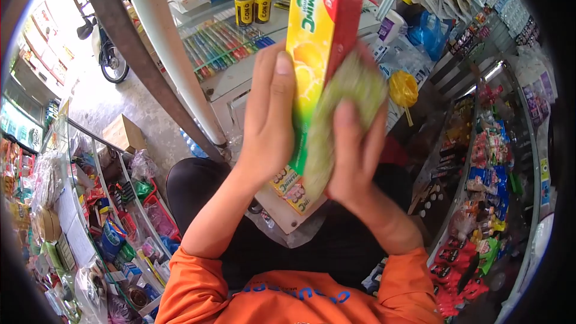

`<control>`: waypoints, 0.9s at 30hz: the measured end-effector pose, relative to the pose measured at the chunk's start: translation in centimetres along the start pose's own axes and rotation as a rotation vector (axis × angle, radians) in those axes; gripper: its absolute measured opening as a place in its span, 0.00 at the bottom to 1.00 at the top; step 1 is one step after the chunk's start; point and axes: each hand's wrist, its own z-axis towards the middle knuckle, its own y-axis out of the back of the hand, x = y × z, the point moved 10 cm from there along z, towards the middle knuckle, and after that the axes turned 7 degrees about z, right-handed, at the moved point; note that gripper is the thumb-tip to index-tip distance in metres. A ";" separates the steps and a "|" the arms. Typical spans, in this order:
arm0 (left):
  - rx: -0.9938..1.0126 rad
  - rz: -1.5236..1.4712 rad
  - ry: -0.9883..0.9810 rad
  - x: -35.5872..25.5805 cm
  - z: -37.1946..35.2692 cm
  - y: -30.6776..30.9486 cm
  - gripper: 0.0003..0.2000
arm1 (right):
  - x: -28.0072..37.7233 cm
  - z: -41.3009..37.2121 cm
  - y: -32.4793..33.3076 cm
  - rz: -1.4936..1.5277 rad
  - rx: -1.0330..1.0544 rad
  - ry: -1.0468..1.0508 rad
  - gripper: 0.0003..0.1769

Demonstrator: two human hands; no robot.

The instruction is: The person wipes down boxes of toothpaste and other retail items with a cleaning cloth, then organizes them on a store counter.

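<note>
A long Colgate box (309, 42), yellow, green and red, is held upright in front of me. My left hand (267, 114) wraps round its left side, thumb along the yellow face. In my right hand (357, 150) is a blurred green cloth (351, 93), pressed against the red side of the box. Below the held box, more small yellow boxes (294, 195) lie on a pale surface (288, 222) between my knees.
Two yellow-black cans (253, 9) stand on a glass case above rows of pens (219, 48). A yellow bag (403, 88) hangs at the right. Shelves of packets (489, 162) flank me; a cardboard box (124, 134) sits at the left.
</note>
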 end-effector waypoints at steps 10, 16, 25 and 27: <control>-0.108 0.000 -0.137 -0.4 -1.2 -0.3 0.23 | 1.0 2.2 -0.2 -0.307 -0.051 -0.318 0.29; -0.138 -0.015 -0.103 -0.8 0.3 2.4 0.28 | -0.8 -5.3 -2.2 -0.263 0.163 -0.294 0.34; 0.119 -0.056 -0.236 -2.4 -1.5 -2.2 0.38 | 6.5 4.8 -0.8 -0.989 0.089 0.272 0.37; 0.086 -0.140 -0.198 -2.2 -1.5 -2.2 0.38 | 7.2 5.6 -1.3 -1.052 0.120 0.242 0.34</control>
